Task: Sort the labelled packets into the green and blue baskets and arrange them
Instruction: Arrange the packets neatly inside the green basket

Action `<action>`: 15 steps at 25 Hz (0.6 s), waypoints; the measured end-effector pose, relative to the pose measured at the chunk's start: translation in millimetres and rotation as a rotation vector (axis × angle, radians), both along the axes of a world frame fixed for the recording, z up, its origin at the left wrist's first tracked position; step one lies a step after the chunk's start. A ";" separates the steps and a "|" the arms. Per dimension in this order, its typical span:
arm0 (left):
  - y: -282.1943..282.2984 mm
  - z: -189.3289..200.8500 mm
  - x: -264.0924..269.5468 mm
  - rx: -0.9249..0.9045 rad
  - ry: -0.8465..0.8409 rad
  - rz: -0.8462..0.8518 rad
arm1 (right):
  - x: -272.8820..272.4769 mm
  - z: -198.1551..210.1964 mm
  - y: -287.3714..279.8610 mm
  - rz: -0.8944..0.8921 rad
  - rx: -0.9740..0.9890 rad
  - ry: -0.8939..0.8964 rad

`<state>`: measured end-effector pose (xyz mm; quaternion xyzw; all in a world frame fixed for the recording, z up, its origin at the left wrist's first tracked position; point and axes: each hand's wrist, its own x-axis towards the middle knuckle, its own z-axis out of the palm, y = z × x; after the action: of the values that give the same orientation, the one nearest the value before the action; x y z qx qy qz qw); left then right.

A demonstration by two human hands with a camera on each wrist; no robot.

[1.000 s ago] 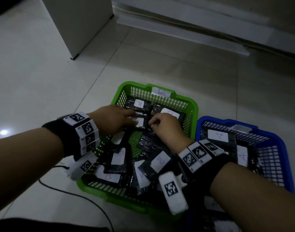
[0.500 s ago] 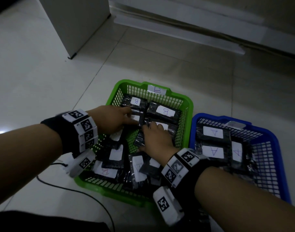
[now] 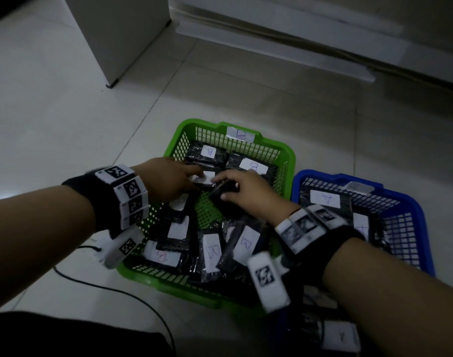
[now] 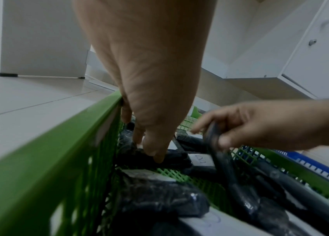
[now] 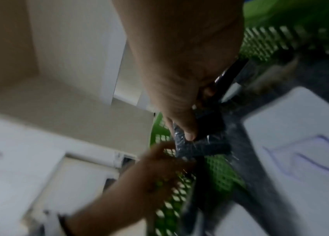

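Note:
The green basket [image 3: 288, 161], tagged B, holds several black packets with white B labels [image 3: 212, 249]. To its right the blue basket [image 3: 416, 210] holds packets labelled A [image 3: 324, 199]. My left hand [image 3: 194, 176] reaches over the green basket's left rim, and its straight fingers press a labelled packet [image 3: 206, 177] in the back row. In the left wrist view those fingertips [image 4: 155, 155] touch a flat black packet. My right hand [image 3: 225, 189] grips a black packet [image 3: 220, 190] tilted up on its edge mid-basket. The same packet [image 4: 220, 159] shows in the left wrist view and, blurred [image 5: 206, 127], in the right wrist view.
A white cabinet [image 3: 112, 34] stands on the tiled floor at the back left, and a wall ledge [image 3: 271, 50] runs behind the baskets. A black cable [image 3: 117, 292] lies on the floor before the green basket. An A-labelled packet [image 3: 341, 336] lies at the bottom right.
My right hand lay over packets in the middle of the green basket; it now grips one and has tipped it up on edge beside the left hand. The left hand stayed on the back row.

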<state>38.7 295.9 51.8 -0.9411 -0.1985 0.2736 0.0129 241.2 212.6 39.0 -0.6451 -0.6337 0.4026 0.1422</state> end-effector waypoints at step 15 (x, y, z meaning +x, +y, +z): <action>0.0 1.4 27.5 -0.111 -0.146 0.061 | 55.4 16.5 -4.4 -0.135 0.099 -0.158</action>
<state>66.2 296.0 53.2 -0.9513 -0.2119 0.2153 -0.0620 296.6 208.2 55.5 -0.7082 -0.6172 0.3082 0.1500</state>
